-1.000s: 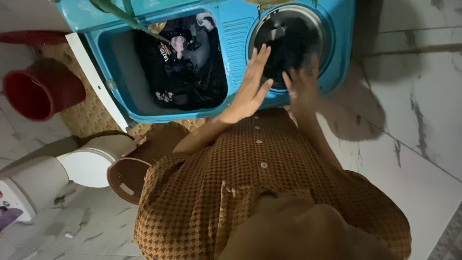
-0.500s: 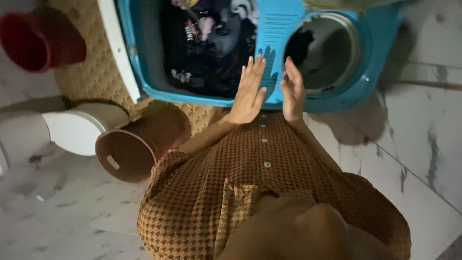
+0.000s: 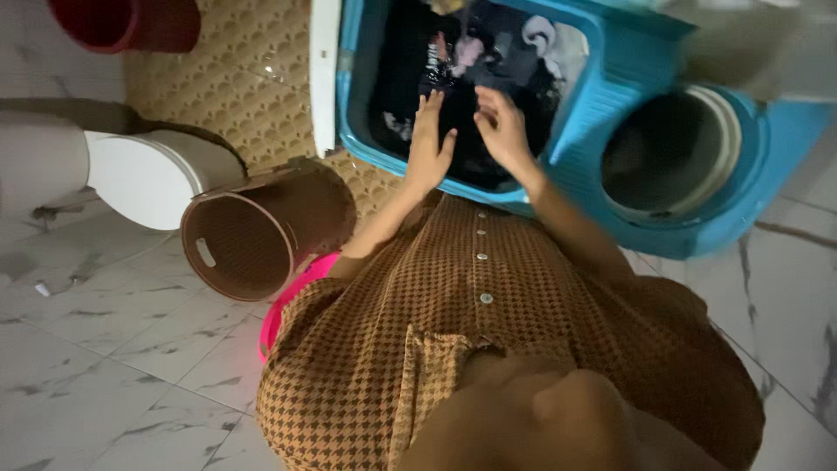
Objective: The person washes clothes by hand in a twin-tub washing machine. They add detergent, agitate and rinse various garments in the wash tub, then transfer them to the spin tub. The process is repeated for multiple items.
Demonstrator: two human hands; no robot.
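A blue twin-tub washing machine (image 3: 610, 113) stands before me. Its left tub holds several dark clothes (image 3: 497, 61) with pale patches. The round spinner tub (image 3: 667, 153) at the right looks dark inside. My left hand (image 3: 427, 144) hovers over the near edge of the wash tub, fingers spread and holding nothing. My right hand (image 3: 501, 131) is beside it over the dark clothes, fingers apart and slightly curled. Whether it touches the cloth is unclear.
A brown laundry basket (image 3: 253, 231) lies tipped at my left, with a pink tub (image 3: 292, 301) partly under it. A white toilet (image 3: 139, 179) and a red bucket (image 3: 131, 22) are further left. A tan patterned mat (image 3: 248, 96) lies under the machine. Marble floor tiles surround everything.
Both hands moved left from the spinner tub to over the wash tub. The view swung right and down, bringing the basket and pink tub closer.
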